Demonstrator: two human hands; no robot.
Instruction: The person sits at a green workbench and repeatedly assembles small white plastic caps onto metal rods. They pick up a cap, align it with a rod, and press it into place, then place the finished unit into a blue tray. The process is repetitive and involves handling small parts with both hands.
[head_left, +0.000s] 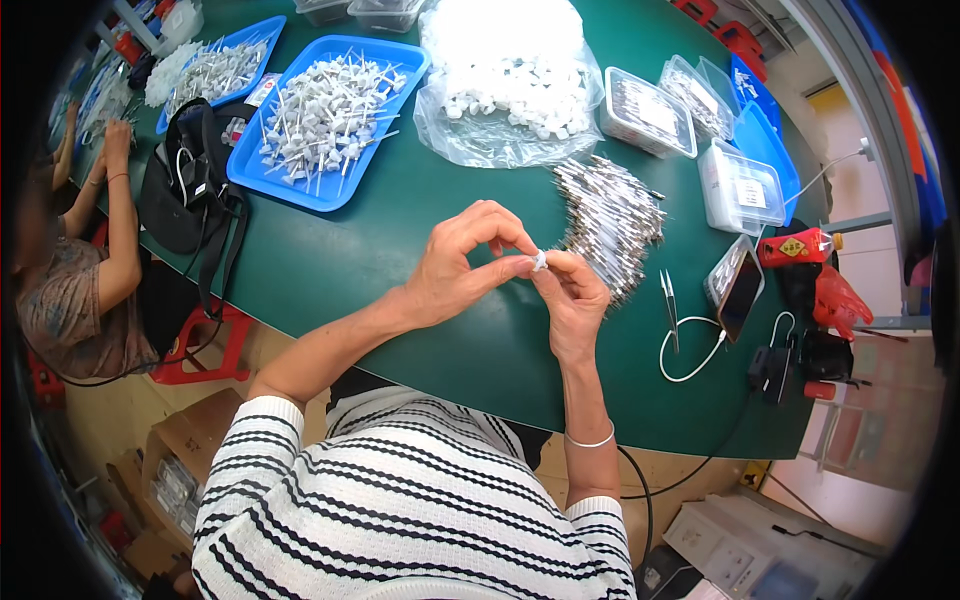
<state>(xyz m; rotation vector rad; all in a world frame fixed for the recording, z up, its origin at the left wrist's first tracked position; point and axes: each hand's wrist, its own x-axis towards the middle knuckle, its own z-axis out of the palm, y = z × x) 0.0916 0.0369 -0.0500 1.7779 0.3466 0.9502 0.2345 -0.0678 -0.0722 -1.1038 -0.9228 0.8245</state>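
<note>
Above the green table, my left hand and my right hand meet, thumbs and forefingers pinched around one small white plastic piece. Fingertips cover most of it, so its full shape is hidden. Just beyond my right hand lies a pile of thin metal-and-white rods. Farther off, a clear plastic bag spills small white caps. To the left of the bag, a blue tray holds many white pieces with thin stems.
Tweezers, a white cable and a phone lie at right. Clear plastic boxes stand behind, near a red bottle. A black bag sits at the left edge, beside a red stool and a co-worker.
</note>
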